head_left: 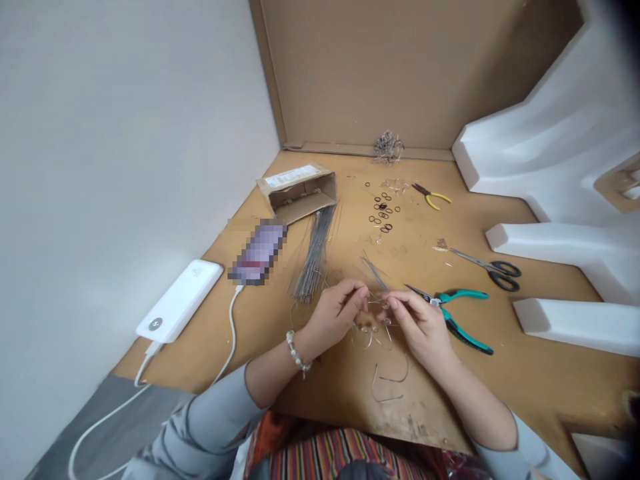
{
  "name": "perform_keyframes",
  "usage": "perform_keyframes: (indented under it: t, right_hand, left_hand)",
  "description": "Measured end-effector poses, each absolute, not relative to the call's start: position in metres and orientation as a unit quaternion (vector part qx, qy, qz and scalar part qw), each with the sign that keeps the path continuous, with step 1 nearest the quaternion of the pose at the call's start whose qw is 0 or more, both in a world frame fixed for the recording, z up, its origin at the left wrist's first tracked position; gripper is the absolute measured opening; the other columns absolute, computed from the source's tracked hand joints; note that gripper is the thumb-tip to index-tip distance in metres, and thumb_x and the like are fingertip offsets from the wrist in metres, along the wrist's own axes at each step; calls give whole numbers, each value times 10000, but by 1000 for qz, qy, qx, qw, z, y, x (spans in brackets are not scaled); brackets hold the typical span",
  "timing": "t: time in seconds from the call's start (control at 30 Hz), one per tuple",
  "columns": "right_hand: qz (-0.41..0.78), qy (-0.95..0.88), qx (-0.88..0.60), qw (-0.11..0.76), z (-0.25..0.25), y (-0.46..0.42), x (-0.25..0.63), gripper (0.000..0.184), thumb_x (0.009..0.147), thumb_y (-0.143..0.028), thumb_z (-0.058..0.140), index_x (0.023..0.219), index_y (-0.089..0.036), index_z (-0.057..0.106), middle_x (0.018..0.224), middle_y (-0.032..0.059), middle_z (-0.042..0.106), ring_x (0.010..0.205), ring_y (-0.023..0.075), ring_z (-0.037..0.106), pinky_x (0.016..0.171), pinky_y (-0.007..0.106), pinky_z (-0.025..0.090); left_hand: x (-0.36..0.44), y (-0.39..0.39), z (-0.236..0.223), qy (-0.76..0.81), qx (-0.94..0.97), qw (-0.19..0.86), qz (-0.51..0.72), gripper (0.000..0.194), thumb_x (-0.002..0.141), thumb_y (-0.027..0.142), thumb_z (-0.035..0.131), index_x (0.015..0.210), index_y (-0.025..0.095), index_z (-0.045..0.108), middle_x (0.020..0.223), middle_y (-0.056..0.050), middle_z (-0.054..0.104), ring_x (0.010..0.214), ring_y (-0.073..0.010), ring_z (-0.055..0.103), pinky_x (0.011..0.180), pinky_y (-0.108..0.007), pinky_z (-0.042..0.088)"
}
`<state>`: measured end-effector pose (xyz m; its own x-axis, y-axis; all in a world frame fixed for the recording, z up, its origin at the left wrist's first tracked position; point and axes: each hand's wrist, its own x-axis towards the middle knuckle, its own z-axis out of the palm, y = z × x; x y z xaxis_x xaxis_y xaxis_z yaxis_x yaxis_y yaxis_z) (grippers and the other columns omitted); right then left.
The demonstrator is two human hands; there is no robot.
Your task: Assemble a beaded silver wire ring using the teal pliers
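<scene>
Both hands pinching a thin wire low over the table (430, 247), fingertips nearly meeting.
L hand (337, 308) grips narrow, thumb to fingers, on one side of the wire (373, 302); R hand (423, 327) likewise on the other, w/ a tiny clear bead (385, 305) at its fingertips; too small to tell exactly how it's fixed. Just below: bits w/ clear beads, then two bent wires (387, 399) nearer the person. Teal pliers (465, 293) right beside R hand, scissors (505, 270) a bit past. Beyond L hand, wire bundle (315, 257) by the mouth of an open box (300, 190); phone (263, 250) & pwr bank (180, 300) farther left. Dark rings (384, 215), yellow pliers (439, 197) & a wire tangle (389, 147) toward the back.
</scene>
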<state>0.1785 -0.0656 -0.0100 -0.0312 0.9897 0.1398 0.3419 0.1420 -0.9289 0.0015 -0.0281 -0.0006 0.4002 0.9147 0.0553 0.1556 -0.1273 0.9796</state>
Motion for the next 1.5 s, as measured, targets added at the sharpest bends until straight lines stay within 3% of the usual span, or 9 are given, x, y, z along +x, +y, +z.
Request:
perform_keyframes:
  t: [0.1, 0.4, 0.47, 0.57, 0.67, 0.97, 1.2, 1.37, 1.5]
  right_hand:
    - [336, -644, -532, 435, -9, -65, 176, 175, 902, -353, 506, 903, -235, 635, 814, 52, 692, 637, 171, 668, 639, 312, 538]
    - [332, -630, -555, 430, -3, -65, 171, 181, 864, -356, 566, 822, -204, 655, 484, -26, 603, 411, 120, 570, 486, 250, 468]
    - [393, -585, -552, 446, -1, -64, 173, 200, 848, -387, 587, 828, -201, 658, 514, -14, 629, 456, 131, 598, 507, 254, 486]
    - [494, -513, -510, 482, 0, -63, 175, 245, 845, -421, 589, 951, -215, 667, 810, 43, 733, 713, 167, 686, 677, 298, 545]
    - [549, -476, -488, 483, -1, -62, 176, 289, 824, -429, 617, 1033, -235, 666, 1023, 67, 723, 943, 200, 672, 833, 355, 532]
    - [596, -493, -455, 441, -1, -63, 171, 455, 730, -341, 726, 1161, -249, 613, 1025, 71, 710, 958, 191, 656, 880, 390, 512]
    - [544, -457, -477, 517, -8, -62, 176, 294, 820, -329, 642, 1100, -241, 648, 857, 38, 702, 734, 144, 653, 635, 293, 544]
    - [458, -465, -520, 551, -4, -62, 176, 215, 844, -347, 609, 1008, -233, 688, 788, 17, 686, 660, 124, 635, 599, 276, 548]
    - [453, -461, -515, 563, -1, -62, 174, 225, 841, -348, 610, 1023, -230, 669, 779, 9, 681, 596, 121, 632, 572, 294, 558]
  left_hand:
    - [1, -29, -1, 394, 673, 512, 360, 285, 931, 366, 418, 756, 161, 512, 651, 24, 537, 502, -62, 516, 526, -185, 412]
    - [3, -28, -2, 366, 715, 511, 305, 166, 868, 306, 527, 812, 155, 565, 694, 6, 582, 615, -87, 523, 562, -187, 409]
    - [2, -27, -2, 363, 704, 523, 316, 169, 875, 309, 517, 812, 157, 551, 678, 13, 567, 576, -76, 510, 543, -185, 409]
    - [1, -24, -3, 363, 633, 568, 381, 195, 892, 355, 492, 844, 166, 503, 646, 33, 543, 499, -61, 500, 508, -184, 423]
    - [-1, -18, -5, 356, 549, 611, 446, 221, 885, 390, 511, 882, 175, 456, 649, 40, 561, 483, -69, 528, 493, -193, 445]
    - [1, -16, -6, 345, 506, 617, 494, 187, 902, 338, 515, 872, 163, 454, 721, 26, 601, 540, -72, 593, 555, -207, 471]
    - [1, -17, -7, 351, 503, 653, 444, 222, 860, 349, 573, 907, 172, 447, 771, 5, 609, 671, -100, 617, 644, -240, 478]
    - [5, -21, -10, 360, 524, 670, 383, 350, 735, 239, 710, 975, 177, 462, 912, -26, 594, 840, -120, 597, 787, -283, 461]
    - [7, -23, -13, 411, 522, 666, 339, 434, 710, 170, 706, 1058, 189, 449, 891, -15, 585, 804, -122, 610, 769, -294, 460]
